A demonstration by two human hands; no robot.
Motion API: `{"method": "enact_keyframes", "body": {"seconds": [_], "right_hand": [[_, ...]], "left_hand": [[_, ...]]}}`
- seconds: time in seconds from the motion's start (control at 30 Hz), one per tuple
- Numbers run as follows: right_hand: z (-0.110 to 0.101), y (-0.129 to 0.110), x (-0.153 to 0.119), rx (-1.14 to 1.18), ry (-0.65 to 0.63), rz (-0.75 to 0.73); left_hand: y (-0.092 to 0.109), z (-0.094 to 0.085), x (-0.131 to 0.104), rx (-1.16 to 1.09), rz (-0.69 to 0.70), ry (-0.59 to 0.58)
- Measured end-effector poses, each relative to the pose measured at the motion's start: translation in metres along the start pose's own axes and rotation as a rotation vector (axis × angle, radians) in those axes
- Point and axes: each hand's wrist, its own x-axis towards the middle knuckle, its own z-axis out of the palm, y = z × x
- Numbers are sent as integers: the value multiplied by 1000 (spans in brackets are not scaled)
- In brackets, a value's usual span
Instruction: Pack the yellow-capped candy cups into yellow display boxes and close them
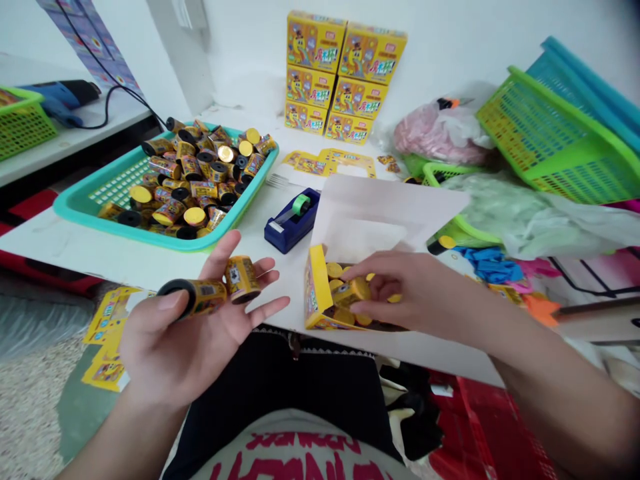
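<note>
My left hand is palm up and carries two small yellow cups with black ends. One cup lies under the thumb; the other cup rests against the fingers. My right hand reaches into an open yellow carton at the table's front edge. Its thumb and fingers close around a small yellow-capped cup, among several others inside. The carton's white lid flap stands raised behind. To the left, a turquoise basket holds a heap of the same cups.
A blue tape dispenser sits between basket and carton. Printed yellow boxes are stacked by the wall, with flat cartons before them. Green baskets and plastic bags crowd the right. One cup lies beyond my right wrist.
</note>
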Motion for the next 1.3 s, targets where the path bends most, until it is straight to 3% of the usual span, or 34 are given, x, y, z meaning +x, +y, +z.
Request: {"method": "enact_keyframes", "body": {"seconds": [0.1,0.2,0.37,0.47,0.6,0.77,0.83,0.93,1.0,1.1,1.2,1.3], "right_hand": [[15,-3,11,48,-112,74],[23,-4,17,97,-132,37],[8,-1,18,69,-266,-72],[0,0,19,-81,-195,-57],[14,5,24,-279,-166,-25],[26,12,26,-290,-72,-12],[17,9,20,-220,65,-77],[3,-6,4,-61,316,-319],[2,-20,-7,1,265,-466],[10,-37,-16,38,91,-488],[17,-40,-17,64,165,-496],[11,-28,-16,177,218,-518]], "left_hand": [[0,-3,0,19,-3,23],[-1,-3,-1,32,-16,5],[-2,-3,-2,45,-31,-16],[-2,-5,-1,55,-35,-18],[-4,-4,0,72,-47,-41],[-4,1,-4,83,-104,-171],[-5,3,-5,53,-142,-246],[-8,8,-4,-21,-238,-377],[-10,14,-2,-50,-316,-443],[-12,22,0,-35,-360,-505],[-13,25,2,37,-334,-525],[-11,18,6,177,-176,-391]]}}
